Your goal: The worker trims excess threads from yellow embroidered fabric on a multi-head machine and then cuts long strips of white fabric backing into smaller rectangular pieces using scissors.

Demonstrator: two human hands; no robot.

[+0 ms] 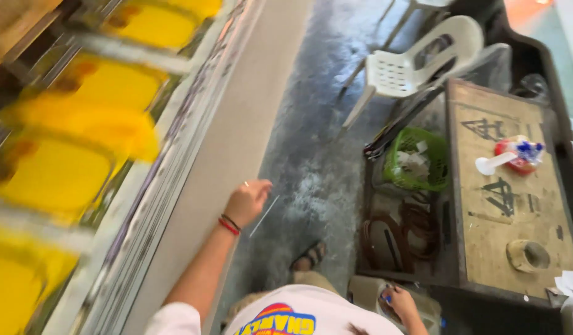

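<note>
Nearest us, our right hand (403,302) closed around a small dark object with blue (387,300) low right, our left hand (247,201) farther left, fingers pinched on a thin pale stick (264,216) slanting below it, green basket (417,160) beyond.

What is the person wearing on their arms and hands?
The left hand is bare, with thin red and dark bands around the wrist and a short white sleeve at the shoulder. The right hand is bare too, with no band that shows. The shirt is white with a colourful print.
</note>
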